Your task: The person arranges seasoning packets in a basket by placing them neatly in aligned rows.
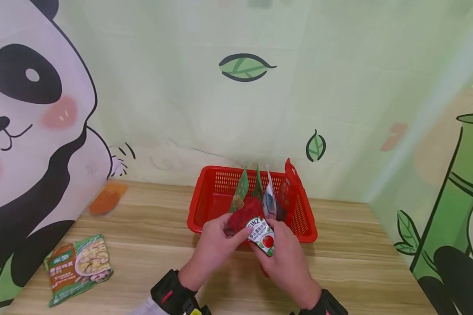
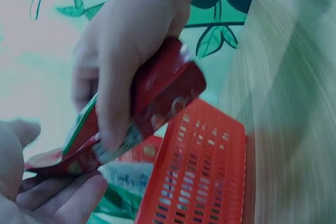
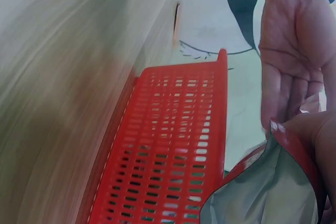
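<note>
A red Heinz ketchup pouch (image 1: pixel 261 236) is tilted between both hands, over the near rim of a red plastic basket (image 1: pixel 209 173). My right hand (image 1: pixel 285 264) grips the pouch, its thumb and fingers on opposite sides, as the left wrist view shows. Against the pouch's other end lie the fairly straight fingers of my left hand (image 1: pixel 217 245). In the left wrist view the left thumb (image 2: pixel 22 130) stands off the pouch. The pouch's silvery grey side (image 3: pixel 265 192) faces the right wrist camera. Part of the pouch is hidden by the hands.
Upright in the basket stand two green packs (image 1: pixel 241 189), a white-and-blue pack (image 1: pixel 269 201) and a red pack (image 1: pixel 289 186). A green-and-brown food bag (image 1: pixel 80 267) lies at the left of the wooden table (image 1: pixel 150 223). A printed panda backdrop (image 1: pixel 161 87) rises behind the basket.
</note>
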A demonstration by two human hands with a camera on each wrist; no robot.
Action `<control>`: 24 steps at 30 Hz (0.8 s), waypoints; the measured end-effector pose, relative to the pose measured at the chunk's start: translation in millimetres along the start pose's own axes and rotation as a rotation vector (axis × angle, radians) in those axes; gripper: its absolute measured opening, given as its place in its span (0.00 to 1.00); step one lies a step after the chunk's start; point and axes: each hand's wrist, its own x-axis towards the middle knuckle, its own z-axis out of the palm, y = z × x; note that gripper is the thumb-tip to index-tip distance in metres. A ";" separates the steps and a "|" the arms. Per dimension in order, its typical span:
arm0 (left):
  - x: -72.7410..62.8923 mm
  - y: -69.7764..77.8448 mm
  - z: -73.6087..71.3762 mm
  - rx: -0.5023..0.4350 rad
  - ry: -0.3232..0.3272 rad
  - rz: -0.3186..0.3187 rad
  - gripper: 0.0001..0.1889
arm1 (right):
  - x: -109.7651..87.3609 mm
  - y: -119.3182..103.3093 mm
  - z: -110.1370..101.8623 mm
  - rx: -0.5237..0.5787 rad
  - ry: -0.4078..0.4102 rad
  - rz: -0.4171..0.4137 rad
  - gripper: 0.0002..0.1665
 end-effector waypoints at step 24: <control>-8.9 25.0 -5.1 0.102 0.083 0.185 0.15 | -4.9 -1.4 0.5 0.571 -0.201 0.129 0.47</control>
